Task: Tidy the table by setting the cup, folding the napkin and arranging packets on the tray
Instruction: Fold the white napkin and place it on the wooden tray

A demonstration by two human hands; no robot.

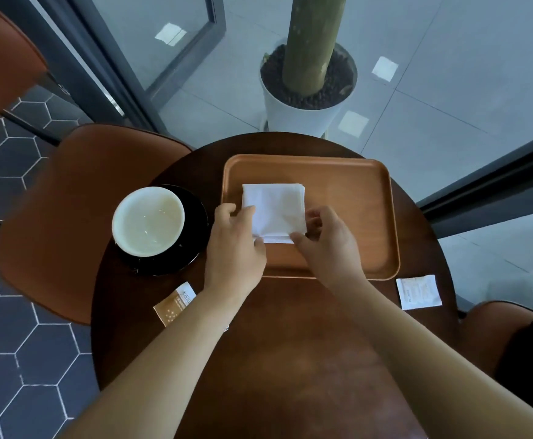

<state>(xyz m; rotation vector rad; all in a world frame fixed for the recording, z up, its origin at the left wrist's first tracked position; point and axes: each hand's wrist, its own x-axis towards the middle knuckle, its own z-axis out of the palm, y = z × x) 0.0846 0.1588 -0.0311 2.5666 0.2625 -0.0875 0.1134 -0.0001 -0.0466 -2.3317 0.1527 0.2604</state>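
A white folded napkin [274,210] lies on the left half of a wooden tray [353,198]. My left hand [235,248] pinches the napkin's lower left edge. My right hand [328,245] pinches its lower right corner. An empty white cup [148,220] stands on a black saucer [195,248] left of the tray. A brown packet [176,304] lies on the table near my left forearm, partly covered by it. A white packet [418,292] lies on the table below the tray's right corner.
The round dark wooden table [290,359] carries everything. Brown chairs stand at the left [68,217] and lower right [512,337]. A white plant pot [306,99] with a thick stem sits on the floor behind the table, by a glass wall.
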